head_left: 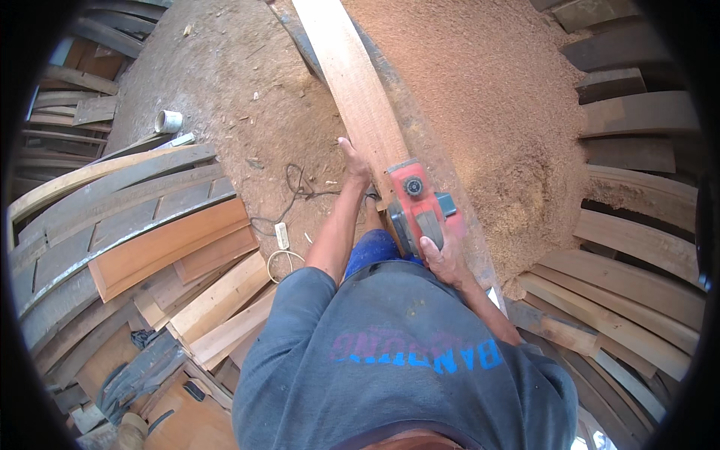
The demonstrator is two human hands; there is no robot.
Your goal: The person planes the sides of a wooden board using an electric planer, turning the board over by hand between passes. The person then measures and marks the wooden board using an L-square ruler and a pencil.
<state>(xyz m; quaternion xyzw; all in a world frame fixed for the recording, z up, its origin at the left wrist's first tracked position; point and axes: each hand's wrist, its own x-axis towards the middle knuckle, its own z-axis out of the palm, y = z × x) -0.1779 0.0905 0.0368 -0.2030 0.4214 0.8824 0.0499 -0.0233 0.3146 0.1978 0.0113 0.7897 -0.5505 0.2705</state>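
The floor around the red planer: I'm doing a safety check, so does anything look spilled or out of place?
Yes: loose shavings are heaped right of the board, looking uncleared; a dark cord lies in untidy loops to its left, a possible trip hazard; and a white container appears tipped over.

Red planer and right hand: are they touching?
Touching. The head view shows the right hand on the dark handle of the red planer, thumb laid against it.
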